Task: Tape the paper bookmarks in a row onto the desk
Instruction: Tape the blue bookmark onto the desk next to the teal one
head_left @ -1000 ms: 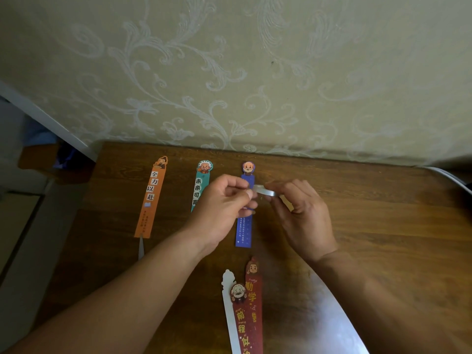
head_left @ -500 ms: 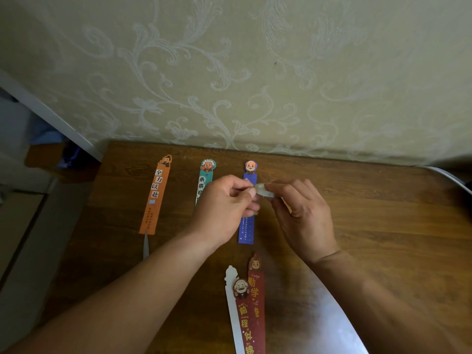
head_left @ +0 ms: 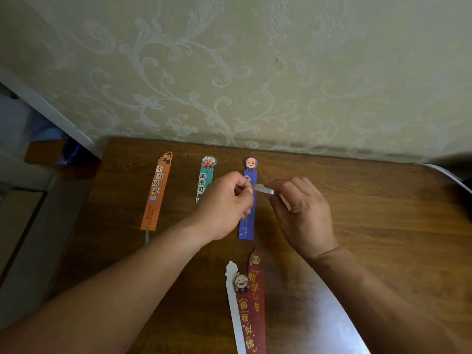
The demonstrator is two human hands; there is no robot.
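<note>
1. Head view: a strip of clear tape [head_left: 264, 189] is pinched between left hand [head_left: 224, 204] and right hand [head_left: 301, 213] at frame centre, above the blue paper bookmark [head_left: 248, 205].
2. Orange paper bookmark [head_left: 157, 191] and teal paper bookmark [head_left: 204, 178] are seen left of it on the brown wooden desk [head_left: 370, 213]; a loose red bookmark pile [head_left: 251, 302] lies at lower centre.

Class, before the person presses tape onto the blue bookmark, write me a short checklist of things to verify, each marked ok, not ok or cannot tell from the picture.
1. Tape piece in the right hand: ok.
2. Left hand pinching the tape's other end: cannot tell.
3. Blue bookmark flat on the desk, in line with the orange bookmark and teal bookmark: ok.
4. Blue bookmark already taped: cannot tell.
5. Spare bookmarks lie nearer, clear of the row: ok.
</note>
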